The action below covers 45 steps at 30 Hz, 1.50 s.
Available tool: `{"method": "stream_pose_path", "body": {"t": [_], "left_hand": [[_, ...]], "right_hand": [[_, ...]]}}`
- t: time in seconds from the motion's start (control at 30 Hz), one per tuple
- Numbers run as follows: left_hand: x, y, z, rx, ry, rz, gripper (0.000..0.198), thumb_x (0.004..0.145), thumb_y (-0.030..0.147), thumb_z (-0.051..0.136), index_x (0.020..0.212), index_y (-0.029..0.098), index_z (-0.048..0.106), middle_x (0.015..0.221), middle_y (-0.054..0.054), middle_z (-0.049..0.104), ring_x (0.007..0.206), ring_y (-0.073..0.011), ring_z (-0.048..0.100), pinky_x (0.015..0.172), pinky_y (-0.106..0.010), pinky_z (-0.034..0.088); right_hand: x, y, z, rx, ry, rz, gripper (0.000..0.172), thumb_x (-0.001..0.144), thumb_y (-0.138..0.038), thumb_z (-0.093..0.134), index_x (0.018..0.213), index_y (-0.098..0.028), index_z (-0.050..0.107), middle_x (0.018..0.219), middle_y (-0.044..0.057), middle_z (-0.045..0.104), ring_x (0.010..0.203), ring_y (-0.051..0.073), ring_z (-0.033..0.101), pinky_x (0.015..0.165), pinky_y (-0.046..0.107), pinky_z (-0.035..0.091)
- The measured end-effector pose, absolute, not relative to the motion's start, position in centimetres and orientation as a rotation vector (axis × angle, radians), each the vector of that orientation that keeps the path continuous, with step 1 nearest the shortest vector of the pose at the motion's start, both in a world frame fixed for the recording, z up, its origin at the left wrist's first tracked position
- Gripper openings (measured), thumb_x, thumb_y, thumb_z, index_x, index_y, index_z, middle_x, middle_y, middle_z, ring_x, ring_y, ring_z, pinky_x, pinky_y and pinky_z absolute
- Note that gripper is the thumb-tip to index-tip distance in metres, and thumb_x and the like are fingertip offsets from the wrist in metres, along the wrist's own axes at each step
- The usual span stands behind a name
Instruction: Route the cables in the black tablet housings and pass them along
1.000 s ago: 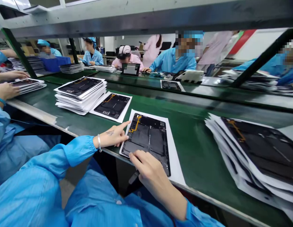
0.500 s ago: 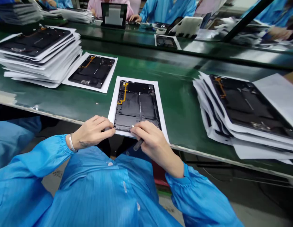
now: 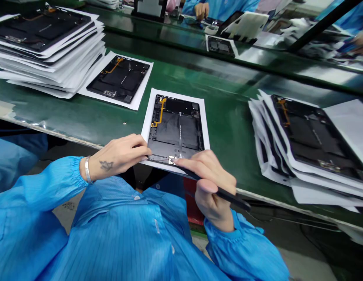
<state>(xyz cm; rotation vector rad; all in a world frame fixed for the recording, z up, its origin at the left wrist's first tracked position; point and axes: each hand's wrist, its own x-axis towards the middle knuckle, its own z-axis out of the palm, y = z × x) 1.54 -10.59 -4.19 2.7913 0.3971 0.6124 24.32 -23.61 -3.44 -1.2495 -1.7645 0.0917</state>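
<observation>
A black tablet back housing (image 3: 169, 128) with an orange flex cable (image 3: 163, 111) lies inside-up on a white sheet (image 3: 146, 128) at the table's front edge. At its lower left corner, the fingers of my left hand (image 3: 119, 156) are pinched together; whatever lies between the fingertips is hidden. A thin wire (image 3: 159, 159) runs along the lower edge from there towards a small metallic connector piece (image 3: 171, 159). My right hand (image 3: 212, 175) grips a slim black hand tool (image 3: 234, 200), its index fingertip pressed down beside that piece. The tool's working tip is covered by the fingers.
On the left rises a tall stack of housings and paper (image 3: 61, 66), with a single housing (image 3: 119, 80) on paper beside it. Another stack (image 3: 313, 132) stands at the right. Beyond the green table (image 3: 228, 117), a co-worker's hand (image 3: 201, 11) and a further housing (image 3: 220, 46) show.
My right hand has turned and shifted right, its index finger now extended onto the housing's lower edge and the tool slanting out rightward. My left hand stays at the corner. The view has tilted slightly.
</observation>
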Motion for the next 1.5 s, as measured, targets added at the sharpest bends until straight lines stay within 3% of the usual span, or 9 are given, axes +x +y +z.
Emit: {"method": "stream_pose_path", "body": {"t": [0.17,0.47,0.73,0.9,1.03,1.2,1.27,1.37,1.5], "left_hand": [[2.6,-9.3,-2.9,2.733,0.324,0.377,0.021,0.105,0.026,0.042,0.100,0.019,0.061,0.101,-0.005,0.057,0.086,-0.0154,0.057,0.075,-0.027,0.044],[5.0,-7.3,-0.8,2.686,0.119,-0.046,0.014,0.100,0.019,0.045,0.088,0.020,0.052,0.091,-0.001,0.054,0.076,-0.0155,0.054,0.068,-0.027,0.041],[3.9,-8.5,-2.4,2.608,0.207,0.315,0.015,0.100,0.017,0.038,0.088,0.022,0.044,0.079,0.001,0.056,0.066,-0.0141,0.050,0.064,-0.027,0.038],[3.5,-9.8,-4.1,2.581,0.298,0.526,0.015,0.103,0.017,0.034,0.099,0.021,0.048,0.087,-0.001,0.058,0.075,-0.0145,0.055,0.069,-0.027,0.041],[3.6,-10.2,-4.1,2.432,0.417,0.481,0.013,0.106,0.025,0.035,0.105,0.023,0.048,0.095,0.000,0.061,0.083,-0.0136,0.060,0.076,-0.026,0.043],[3.8,-10.4,-3.5,2.263,0.486,0.430,0.008,0.103,0.024,0.040,0.106,0.025,0.048,0.086,0.003,0.058,0.073,-0.0116,0.056,0.069,-0.024,0.041],[3.9,-10.6,-3.6,2.212,0.498,0.436,0.008,0.103,0.025,0.041,0.107,0.025,0.047,0.080,0.004,0.054,0.068,-0.0116,0.053,0.066,-0.024,0.039],[4.0,-10.9,-3.9,2.139,0.514,0.479,0.011,0.101,0.022,0.042,0.111,0.025,0.045,0.077,0.006,0.052,0.065,-0.0113,0.051,0.064,-0.024,0.039],[3.9,-11.2,-3.9,2.088,0.510,0.499,0.015,0.100,0.021,0.043,0.114,0.025,0.043,0.076,0.007,0.051,0.065,-0.0101,0.051,0.063,-0.022,0.039]], "right_hand": [[23.6,-22.7,-4.9,-1.174,-1.585,0.232,0.042,0.103,-0.049,0.043,0.093,-0.021,0.073,0.079,0.006,0.069,0.071,0.019,0.060,0.065,0.037,0.047],[23.6,-22.2,-6.0,-1.251,-1.436,0.302,0.046,0.103,-0.049,0.043,0.083,-0.019,0.072,0.073,0.005,0.068,0.068,0.018,0.060,0.066,0.034,0.047],[23.9,-22.0,-6.0,-1.212,-1.432,0.226,0.030,0.101,-0.040,0.051,0.090,-0.021,0.073,0.077,0.005,0.071,0.073,0.020,0.064,0.065,0.034,0.051],[24.0,-21.9,-6.0,-1.213,-1.479,0.197,0.017,0.098,-0.030,0.057,0.097,-0.023,0.073,0.083,0.005,0.073,0.077,0.020,0.066,0.067,0.035,0.054],[24.0,-22.1,-6.0,-1.238,-1.495,0.184,0.018,0.099,-0.027,0.054,0.099,-0.024,0.072,0.084,0.005,0.071,0.080,0.020,0.066,0.069,0.035,0.054],[23.4,-22.1,-5.5,-1.257,-1.662,-0.006,0.030,0.104,-0.024,0.040,0.123,-0.022,0.063,0.104,0.010,0.070,0.110,0.026,0.062,0.089,0.043,0.052],[22.9,-21.9,-5.2,-1.246,-1.826,-0.028,0.032,0.104,-0.021,0.039,0.130,-0.019,0.057,0.101,0.010,0.070,0.099,0.024,0.063,0.080,0.039,0.051],[21.9,-21.4,-4.9,-1.379,-2.018,-0.037,0.019,0.101,-0.017,0.047,0.111,-0.018,0.063,0.093,0.007,0.069,0.081,0.021,0.056,0.069,0.035,0.041],[21.1,-20.7,-5.4,-1.458,-2.039,-0.071,0.017,0.097,-0.009,0.051,0.089,-0.019,0.063,0.086,0.005,0.065,0.082,0.020,0.049,0.070,0.034,0.034]]}}
